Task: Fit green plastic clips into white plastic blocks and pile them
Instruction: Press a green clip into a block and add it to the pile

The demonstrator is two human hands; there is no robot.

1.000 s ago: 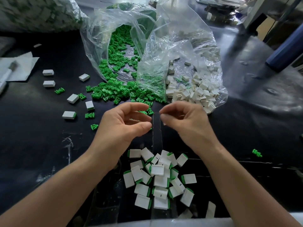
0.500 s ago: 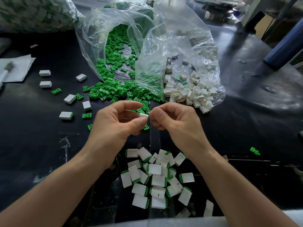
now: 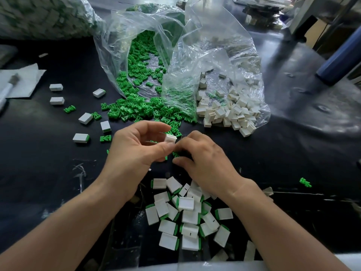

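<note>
Black shiny worktop (image 3: 293,153) fills frame. White paper (image 3: 23,81) at left edge. Blue pipe (image 3: 340,61) upper right. Light glints on worktop's right side.

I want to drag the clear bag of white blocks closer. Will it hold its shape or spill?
Probably floppy: the clear bag is thin, crumpled film. Its mouth lies open, so white blocks would likely spill if tugged.

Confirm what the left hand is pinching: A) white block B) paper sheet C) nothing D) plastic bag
A: the left hand pinches a white block at its fingertips, right beside the right hand.
</note>
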